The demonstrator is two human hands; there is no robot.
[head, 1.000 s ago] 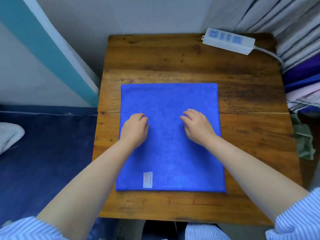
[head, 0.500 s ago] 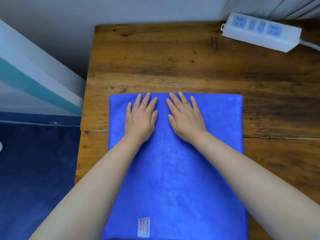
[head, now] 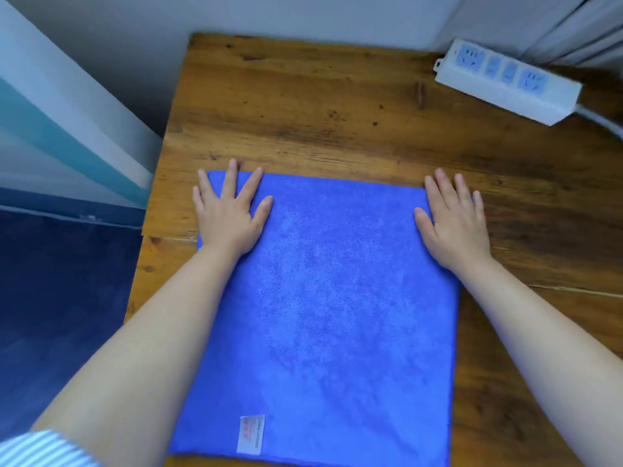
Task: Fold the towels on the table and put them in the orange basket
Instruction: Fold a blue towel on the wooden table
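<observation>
Both hands lay flat with fingers spread, the left hand [head: 227,215] and right hand [head: 453,220] pressing the far corners of the square blue microfibre towel [head: 323,298] on the wooden table [head: 320,106].

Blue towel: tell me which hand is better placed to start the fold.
Neither clearly. The left hand and right hand lie flat on opposite far corners of the blue towel, so both should probably lift together.
</observation>
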